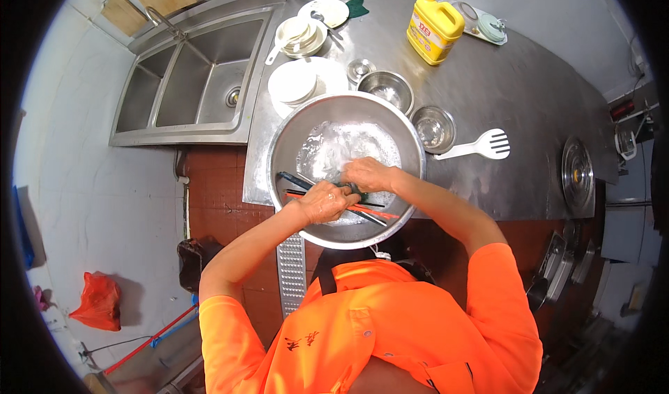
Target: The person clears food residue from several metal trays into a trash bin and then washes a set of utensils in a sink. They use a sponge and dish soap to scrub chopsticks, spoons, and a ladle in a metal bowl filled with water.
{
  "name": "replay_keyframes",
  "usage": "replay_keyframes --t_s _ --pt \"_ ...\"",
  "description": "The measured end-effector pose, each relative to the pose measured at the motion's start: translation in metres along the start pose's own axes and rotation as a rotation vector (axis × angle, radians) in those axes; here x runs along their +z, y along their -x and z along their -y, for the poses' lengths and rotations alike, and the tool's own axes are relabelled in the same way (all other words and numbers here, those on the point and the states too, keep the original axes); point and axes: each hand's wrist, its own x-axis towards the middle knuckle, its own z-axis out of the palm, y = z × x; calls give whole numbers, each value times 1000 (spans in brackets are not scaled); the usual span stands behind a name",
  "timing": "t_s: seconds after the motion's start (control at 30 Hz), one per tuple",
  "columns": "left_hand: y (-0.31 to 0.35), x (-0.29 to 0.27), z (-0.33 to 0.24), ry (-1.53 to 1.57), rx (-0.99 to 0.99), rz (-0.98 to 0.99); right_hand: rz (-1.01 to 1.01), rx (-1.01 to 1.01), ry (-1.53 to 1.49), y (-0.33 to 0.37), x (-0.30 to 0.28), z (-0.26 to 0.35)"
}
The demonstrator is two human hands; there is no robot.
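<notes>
A wide steel basin [416,150] of sudsy water stands in front of me at the table's near edge. Inside it my left hand [325,202] is closed around a bundle of chopsticks [373,215], some black, some orange-red, some pale. Their ends stick out on both sides of the fist. My right hand [369,175] is beside it, fingers curled round a dark green scouring pad [357,190] pressed against the chopsticks. The fingers hide part of the pad and the middle of the bundle.
Beyond the basin are white plates [293,81], stacked bowls [306,42], small steel bowls [387,89] and a white slotted spatula [488,145]. A yellow pump jug [433,28] stands at the back. A double sink [191,91] is at left; a round steel lid [578,174] lies right.
</notes>
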Motion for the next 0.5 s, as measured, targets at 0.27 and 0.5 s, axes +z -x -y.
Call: replay_keyframes --t_s 0.27,0.5 --pt "-43 41 13 -6 -511 13 -164 366 303 19 -68 -27" --pt "-58 21 -24 -116 -603 0 -81 298 -85 27 -54 -26"
